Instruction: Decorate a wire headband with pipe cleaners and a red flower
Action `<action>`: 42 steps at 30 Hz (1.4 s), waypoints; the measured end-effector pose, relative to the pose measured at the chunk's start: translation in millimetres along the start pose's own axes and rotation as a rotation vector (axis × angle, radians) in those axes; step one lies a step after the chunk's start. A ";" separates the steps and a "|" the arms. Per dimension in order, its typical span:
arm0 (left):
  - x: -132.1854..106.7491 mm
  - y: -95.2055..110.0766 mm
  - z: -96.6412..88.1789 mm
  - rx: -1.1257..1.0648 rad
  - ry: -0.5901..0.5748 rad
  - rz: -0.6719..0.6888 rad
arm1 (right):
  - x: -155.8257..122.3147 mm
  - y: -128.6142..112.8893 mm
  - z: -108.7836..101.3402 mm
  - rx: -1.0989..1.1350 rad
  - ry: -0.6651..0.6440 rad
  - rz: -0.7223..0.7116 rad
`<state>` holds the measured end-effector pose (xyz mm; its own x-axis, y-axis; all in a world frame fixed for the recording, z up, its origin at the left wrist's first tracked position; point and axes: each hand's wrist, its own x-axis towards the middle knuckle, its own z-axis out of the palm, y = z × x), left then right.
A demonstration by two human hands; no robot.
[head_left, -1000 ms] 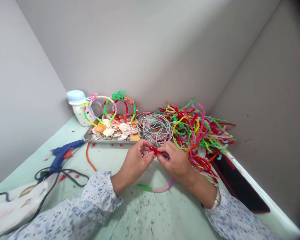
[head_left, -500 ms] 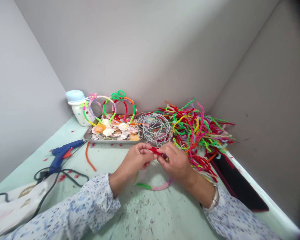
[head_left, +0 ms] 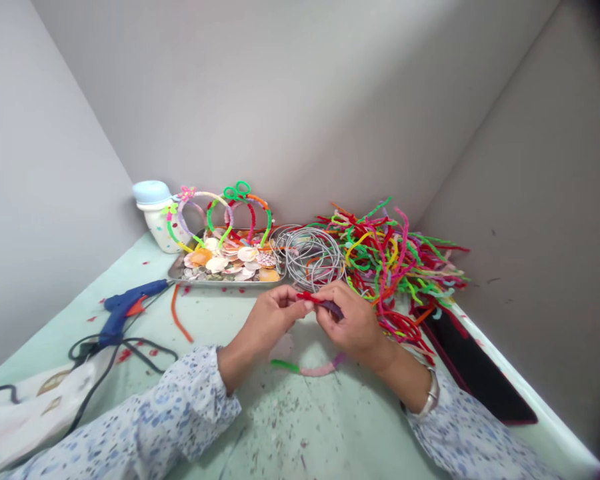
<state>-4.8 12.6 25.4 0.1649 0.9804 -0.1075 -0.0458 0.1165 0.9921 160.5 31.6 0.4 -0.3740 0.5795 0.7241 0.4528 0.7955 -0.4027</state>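
Both my hands are in the middle of the table with their fingertips pinched close together. A small red fuzzy pipe cleaner piece (head_left: 306, 296) spans the gap between them. My left hand (head_left: 276, 315) pinches its left end between thumb and fingers. On the other side my right hand (head_left: 347, 319) grips the right end, and a dark purple piece (head_left: 333, 309) shows between its fingers; its kind is unclear. Below the hands curves a hoop wrapped in green, pink and purple pipe cleaner (head_left: 316, 371). Its upper part is hidden by my hands, so I cannot tell whether they hold it.
A metal tray of shells (head_left: 225, 283) bears several fuzzy headbands (head_left: 253, 198) beside a white jar (head_left: 163, 223). Grey wire coils (head_left: 314, 257) and a heap of pipe cleaners (head_left: 395, 260) lie behind. At left are a blue glue gun (head_left: 130, 303) and cord; at right, a black flat object (head_left: 480, 367).
My fingers have shifted slightly on the red piece, and more of the dark purple piece shows in my right hand. The hoop below has moved up slightly.
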 end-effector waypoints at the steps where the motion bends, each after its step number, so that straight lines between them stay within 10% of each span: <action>1: -0.2 0.5 0.2 -0.013 0.000 -0.002 | 0.2 0.0 0.0 -0.002 0.002 0.003; 13: -0.2 3.6 -4.5 -0.139 -0.095 -0.090 | 1.8 -4.5 -1.1 -0.005 0.054 0.060; 19: 0.7 12.5 -6.1 -0.128 -0.015 -0.036 | -1.0 -18.4 -6.4 -0.097 0.330 0.065; 29: -7.9 13.2 1.4 -0.065 0.097 0.189 | 4.1 -52.1 8.0 0.654 0.048 0.789; 42: -20.7 -0.2 7.0 0.438 0.095 0.487 | 13.3 -58.8 -0.2 1.202 0.234 1.089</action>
<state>-1.4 -8.8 27.9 0.1379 0.9167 0.3751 0.3149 -0.3996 0.8609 129.0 -7.5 33.8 -0.1445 0.9769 -0.1573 -0.4887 -0.2087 -0.8471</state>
